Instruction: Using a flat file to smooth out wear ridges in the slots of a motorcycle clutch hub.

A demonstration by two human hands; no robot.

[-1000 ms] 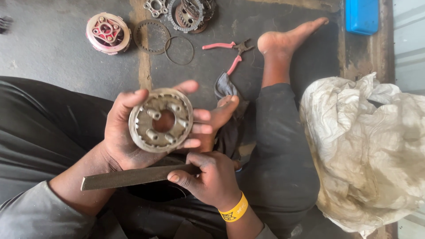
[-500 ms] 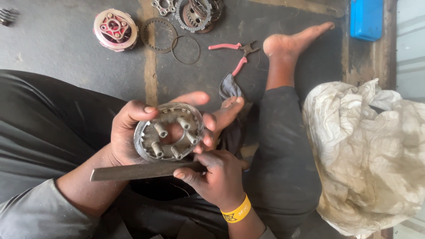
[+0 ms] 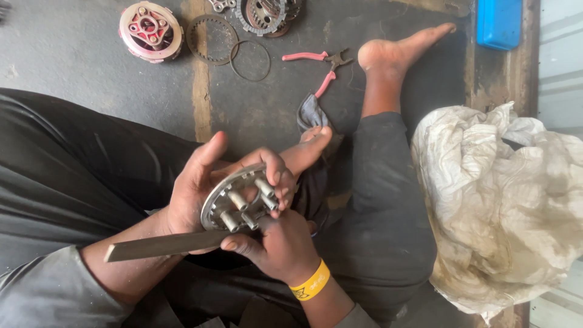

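Grey floor beneath; left hand [image 3: 194,194] grip around toothed metal plate [image 3: 240,200], half-hidden; right hand [image 3: 279,246] clamped on flat file [image 3: 164,245].

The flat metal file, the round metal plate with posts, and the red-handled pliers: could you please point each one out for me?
flat metal file [image 3: 161,245]: head view, on the middle of its blade.
round metal plate with posts [image 3: 226,193]: head view, on its toothed rim.
red-handled pliers [image 3: 325,84]: head view, on the lower red handle.

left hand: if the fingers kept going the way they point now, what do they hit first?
Left hand fingers aim up-right past the metal disc. Likely first contact: the dark rag, then the red-handled pliers beyond. Depth unclear.
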